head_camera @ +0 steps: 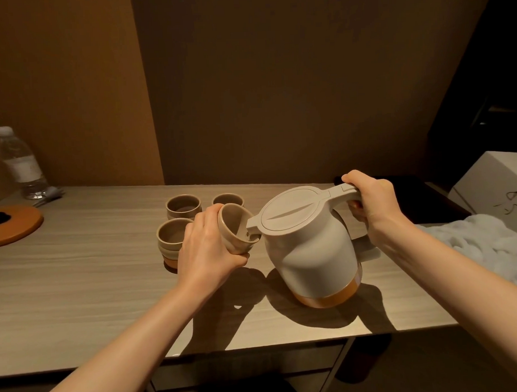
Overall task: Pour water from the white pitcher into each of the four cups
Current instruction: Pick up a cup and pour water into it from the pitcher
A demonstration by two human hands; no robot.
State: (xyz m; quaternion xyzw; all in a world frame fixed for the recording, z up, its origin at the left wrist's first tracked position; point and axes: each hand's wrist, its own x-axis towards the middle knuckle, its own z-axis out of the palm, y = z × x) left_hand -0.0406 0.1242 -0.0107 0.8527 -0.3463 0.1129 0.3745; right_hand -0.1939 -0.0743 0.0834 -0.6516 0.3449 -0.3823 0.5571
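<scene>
the right hand [372, 205] has its fingers wrapped tight round the handle of the pitcher [309, 247], tipping it leftward so the spout [252, 225] dips into a cup [236, 229]; the pitcher's orange base looks to rest partly on the surface [79, 290], likely to take some of the weight while it leans; the left hand [206, 250] has its fingers curled round that cup, holding it off the surface and tilted toward the spout, probably to bring rim and spout together so nothing spills; whether water is running i cannot tell; three more cups sit just behind the left hand, one near [172, 238] and two farther back [183, 205] [228, 200], close enough to reach in turn; what they hold is unclear; a bottle [18, 163] and an orange lid [12, 226] stand well off to the left, a white cloth [481, 240] to the right, all clear of the pouring.
</scene>
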